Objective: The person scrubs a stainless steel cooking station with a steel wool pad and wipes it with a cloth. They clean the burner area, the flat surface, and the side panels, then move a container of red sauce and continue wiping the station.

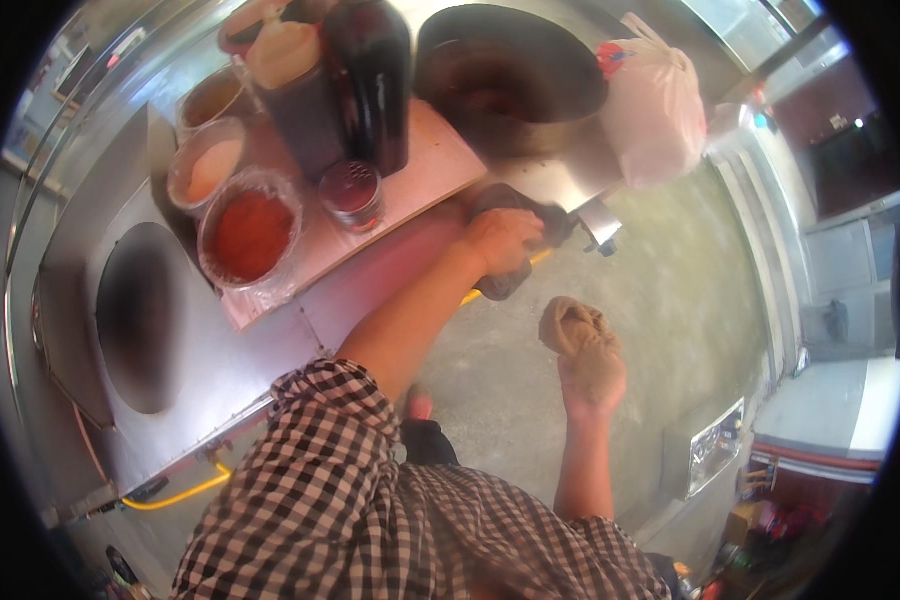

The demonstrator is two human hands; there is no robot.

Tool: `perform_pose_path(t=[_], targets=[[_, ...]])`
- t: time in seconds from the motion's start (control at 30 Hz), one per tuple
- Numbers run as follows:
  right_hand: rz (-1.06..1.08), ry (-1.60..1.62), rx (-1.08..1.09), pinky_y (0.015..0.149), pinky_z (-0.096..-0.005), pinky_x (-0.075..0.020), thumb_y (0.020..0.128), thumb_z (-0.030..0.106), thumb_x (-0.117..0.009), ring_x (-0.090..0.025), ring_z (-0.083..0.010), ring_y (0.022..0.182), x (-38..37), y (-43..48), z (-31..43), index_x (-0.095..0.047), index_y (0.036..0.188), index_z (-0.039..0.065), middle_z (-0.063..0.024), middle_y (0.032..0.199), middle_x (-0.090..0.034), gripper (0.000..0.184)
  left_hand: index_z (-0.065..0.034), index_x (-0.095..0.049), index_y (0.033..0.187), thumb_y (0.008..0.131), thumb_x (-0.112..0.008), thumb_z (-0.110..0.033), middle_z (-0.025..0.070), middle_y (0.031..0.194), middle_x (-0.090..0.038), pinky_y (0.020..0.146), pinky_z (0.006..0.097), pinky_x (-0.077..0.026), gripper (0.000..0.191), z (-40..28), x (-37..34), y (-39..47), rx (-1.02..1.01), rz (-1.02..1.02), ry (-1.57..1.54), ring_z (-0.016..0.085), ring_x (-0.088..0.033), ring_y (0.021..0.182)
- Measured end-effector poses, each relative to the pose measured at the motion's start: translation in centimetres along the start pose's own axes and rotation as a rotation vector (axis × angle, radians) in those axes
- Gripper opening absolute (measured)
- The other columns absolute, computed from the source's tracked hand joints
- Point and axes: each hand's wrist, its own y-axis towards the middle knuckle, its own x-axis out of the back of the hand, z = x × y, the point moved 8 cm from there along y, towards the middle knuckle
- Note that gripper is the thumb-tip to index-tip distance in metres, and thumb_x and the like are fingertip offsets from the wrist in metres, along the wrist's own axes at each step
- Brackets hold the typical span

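Note:
My left hand (504, 238) is on a dark, crumpled cloth-like item (506, 283) at the front edge of the metal counter, right of the board's corner; its fingers curl over the dark material. Parts of that item show above and below the hand. Lower and to the right, over the floor, my right hand (592, 375) grips a bunched brown cloth (570, 326). Beyond my left hand lies a large dark wok (510, 67), and a tied white plastic bag (656, 112) stands to its right.
A pinkish board (435, 161) carries a tub of red powder (251, 236), a tub of pale contents (208, 169), a shaker with a perforated lid (352, 191) and a tall dark bottle (371, 82). A round dark opening (142, 319) lies in the steel counter (202, 382). A yellow pipe (180, 496) runs below.

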Motion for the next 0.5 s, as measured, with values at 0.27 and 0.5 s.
perform_pose_path(t=[0.27,0.5], targets=[[0.091,0.328,-0.081,0.109,-0.0517,-0.0345,0.097,0.025,-0.046,-0.049,-0.0316,0.125,-3.0,0.2,-0.6,-0.051,0.128,0.007,-0.0155,0.133,-0.052,0.036,-0.0189,-0.071,0.071,0.066,-0.063,-0.014,0.0056,0.076,-0.066,0.071,0.0405,-0.049,0.01,-2.8,8.9,-12.7,0.415,-0.166,-0.108,0.028,-0.063,0.077],[0.454,0.597,-0.292,0.104,-0.0422,-0.0417,0.097,0.029,-0.045,-0.051,-0.0266,0.119,-16.6,-0.5,-3.0,-0.052,0.12,0.006,-0.0072,0.128,-0.054,0.034,-0.0167,-0.064,0.067,0.065,-0.061,-0.012,-0.0002,0.08,-0.061,0.072,0.0377,-0.039,0.006,-9.1,16.9,-21.6,0.103,-0.039,0.326,0.021,-0.057,0.084]])
